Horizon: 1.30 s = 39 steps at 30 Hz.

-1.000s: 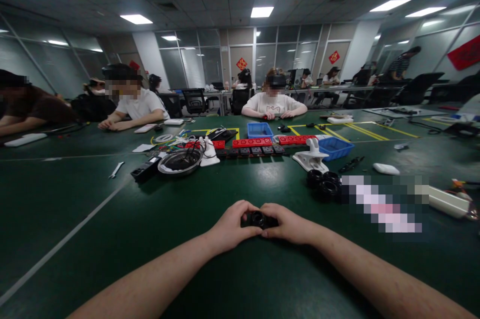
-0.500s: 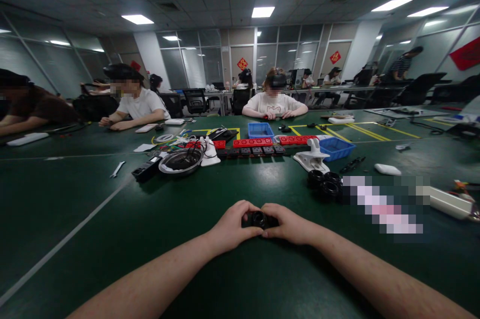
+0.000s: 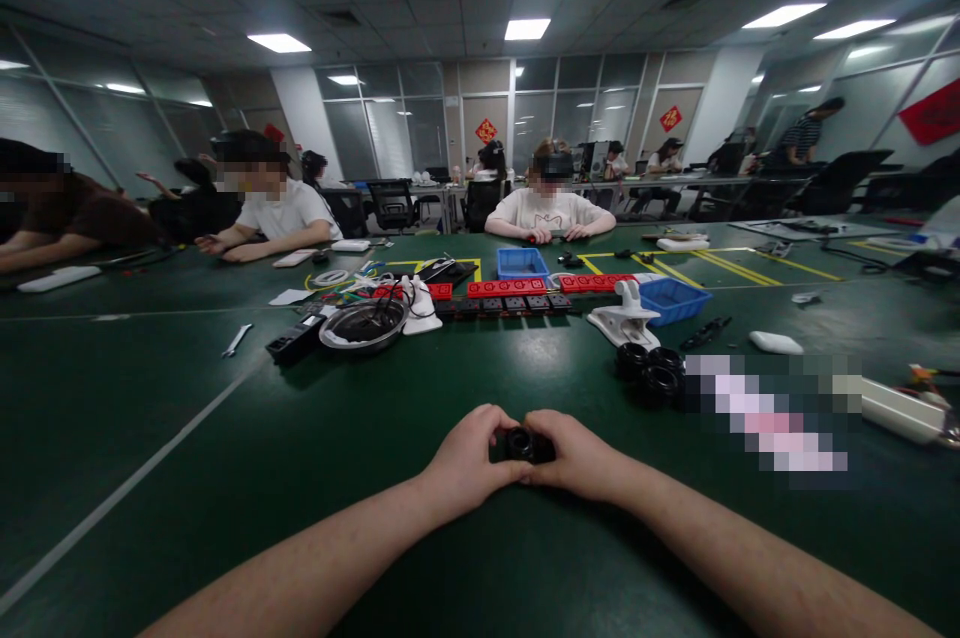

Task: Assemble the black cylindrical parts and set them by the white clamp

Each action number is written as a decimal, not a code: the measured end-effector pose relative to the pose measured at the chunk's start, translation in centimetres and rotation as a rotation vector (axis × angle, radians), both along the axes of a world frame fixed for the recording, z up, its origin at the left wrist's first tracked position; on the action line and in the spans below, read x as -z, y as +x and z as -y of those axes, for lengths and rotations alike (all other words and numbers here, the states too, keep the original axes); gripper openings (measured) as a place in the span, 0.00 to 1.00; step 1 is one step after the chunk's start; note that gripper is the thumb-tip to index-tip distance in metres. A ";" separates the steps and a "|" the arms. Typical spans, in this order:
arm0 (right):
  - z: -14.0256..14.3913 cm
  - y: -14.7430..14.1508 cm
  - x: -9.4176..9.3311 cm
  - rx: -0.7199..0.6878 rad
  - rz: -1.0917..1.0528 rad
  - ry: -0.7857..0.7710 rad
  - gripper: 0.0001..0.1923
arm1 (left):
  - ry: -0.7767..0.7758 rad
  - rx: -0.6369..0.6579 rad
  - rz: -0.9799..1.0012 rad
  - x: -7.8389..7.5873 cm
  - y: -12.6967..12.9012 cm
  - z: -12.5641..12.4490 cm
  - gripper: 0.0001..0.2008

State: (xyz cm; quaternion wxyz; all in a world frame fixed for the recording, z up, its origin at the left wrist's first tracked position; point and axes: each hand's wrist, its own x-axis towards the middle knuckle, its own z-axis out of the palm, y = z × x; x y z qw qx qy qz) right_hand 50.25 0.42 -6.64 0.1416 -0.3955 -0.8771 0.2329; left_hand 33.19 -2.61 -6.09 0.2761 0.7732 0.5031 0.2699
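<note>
small black ring part pinched between both hands

both hands meet low at table centre. left hand (image 3: 469, 453) and right hand (image 3: 577, 453) are curled inward, fingertips pinching a small black ring-shaped part (image 3: 519, 443) from either side. the part sits between the two thumbs, just above the green table (image 3: 225, 438), its open bore facing up toward the camera. whether it rests on the table surface or is lifted clear, cannot tell.

handling, judged: looks like rigid moulded plastic or rubber, light, not fragile; the smooth round rim could slip or roll, so a grip on opposite sides of the outer wall seems soundest.

further out to the right, well apart from the hands: a cluster of similar black rings (image 3: 649, 370). beyond, a metal bowl (image 3: 363, 325), a blue bin (image 3: 670, 298), a white clamp (image 3: 624, 316). other people sit at the far edge.
</note>
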 end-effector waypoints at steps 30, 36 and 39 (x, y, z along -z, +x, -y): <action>-0.9 0.7 -0.8 -0.246 -0.097 -0.106 0.13 | -0.031 0.062 0.036 0.2 -0.3 -0.4 0.15; -1.0 0.8 -0.8 -0.277 -0.112 -0.118 0.12 | -0.033 0.056 0.030 0.0 -0.1 -0.4 0.15; -1.0 0.8 -0.7 -0.271 -0.113 -0.116 0.10 | -0.025 0.046 0.019 -0.1 -0.1 -0.3 0.15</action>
